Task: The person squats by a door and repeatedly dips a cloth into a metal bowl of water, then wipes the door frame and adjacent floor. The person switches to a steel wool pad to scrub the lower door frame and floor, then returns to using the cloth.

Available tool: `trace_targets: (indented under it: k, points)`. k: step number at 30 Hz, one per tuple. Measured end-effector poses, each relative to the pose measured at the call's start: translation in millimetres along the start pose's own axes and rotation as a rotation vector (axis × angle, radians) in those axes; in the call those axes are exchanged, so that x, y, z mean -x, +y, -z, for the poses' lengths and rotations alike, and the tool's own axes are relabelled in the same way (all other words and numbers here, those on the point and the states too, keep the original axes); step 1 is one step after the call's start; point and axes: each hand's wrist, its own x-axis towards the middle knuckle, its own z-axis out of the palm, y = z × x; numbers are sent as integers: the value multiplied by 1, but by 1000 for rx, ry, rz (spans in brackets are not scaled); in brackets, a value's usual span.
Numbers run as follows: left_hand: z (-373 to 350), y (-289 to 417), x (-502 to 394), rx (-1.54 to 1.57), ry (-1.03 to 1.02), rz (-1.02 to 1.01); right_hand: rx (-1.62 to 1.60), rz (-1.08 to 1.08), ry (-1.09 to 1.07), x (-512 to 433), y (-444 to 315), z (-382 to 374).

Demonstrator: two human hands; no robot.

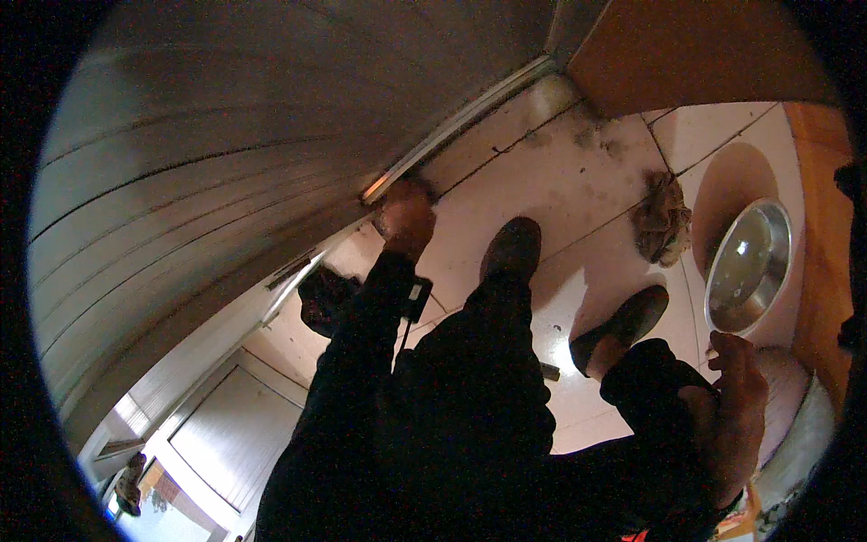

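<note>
My left hand (406,218) reaches down to the low end of a pale edge strip (467,125) along the bottom of a large ribbed panel (203,135). Shadow and blur hide its fingers, so I cannot tell whether it grips anything. On the right, my right hand (739,406) hangs beside my knee with bent fingers, and nothing shows in it. Just beyond its fingertips stands a round metal basin (748,267) holding cloudy liquid. A crumpled brown cloth (662,218) lies on the tiled floor to the basin's left.
My shoes (513,249) rest on the stained floor tiles (582,183). A dark bundle (326,299) and a small black box with a cord (417,299) are near my left forearm. Brown wooden panels (698,54) border the upper right. A white door (237,433) appears at lower left.
</note>
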Motion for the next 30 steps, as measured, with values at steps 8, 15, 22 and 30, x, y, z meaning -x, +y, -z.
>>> trace_targets:
  k: [8, 15, 22, 30]
  points:
    - [-17, -6, -2, -28, 53, 58, 38, 81, -29, -5, -3, -3]
    - [-17, -13, 10, -72, 412, 126, -37, 84, -28, 0, -6, -5]
    - [-52, -31, 1, -359, 40, -3, 10, 95, -64, 5, -9, -13]
    - [-42, 31, 2, 71, 135, -5, 25, 147, -64, 13, -12, -16]
